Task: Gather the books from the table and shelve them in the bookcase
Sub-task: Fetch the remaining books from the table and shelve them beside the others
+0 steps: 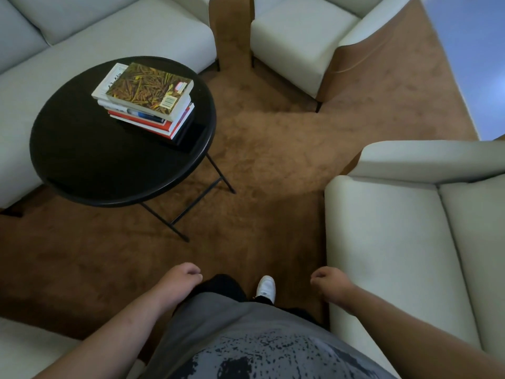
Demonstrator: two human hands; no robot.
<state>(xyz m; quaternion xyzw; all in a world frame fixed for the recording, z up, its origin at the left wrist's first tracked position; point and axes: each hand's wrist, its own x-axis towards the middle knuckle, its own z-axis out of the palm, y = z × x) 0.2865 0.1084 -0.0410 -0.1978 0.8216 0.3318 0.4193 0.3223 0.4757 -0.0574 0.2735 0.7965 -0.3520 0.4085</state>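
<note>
A stack of several books [147, 102] lies on the far right part of a round black table [82, 149]. The top book has a yellow-green patterned cover; red and white books sit under it. My left hand [181, 277] hangs low near my body, fingers curled, holding nothing. My right hand [326, 281] hangs at the same height, fingers curled, holding nothing. Both hands are well short of the table. No bookcase is in view.
Pale sofas and armchairs ring the table: one sofa [82, 36] behind it, an armchair [295, 42] at the back, another sofa [410, 242] close on my right. Brown carpet [273, 160] lies between them. The table stands on thin black legs [216, 173].
</note>
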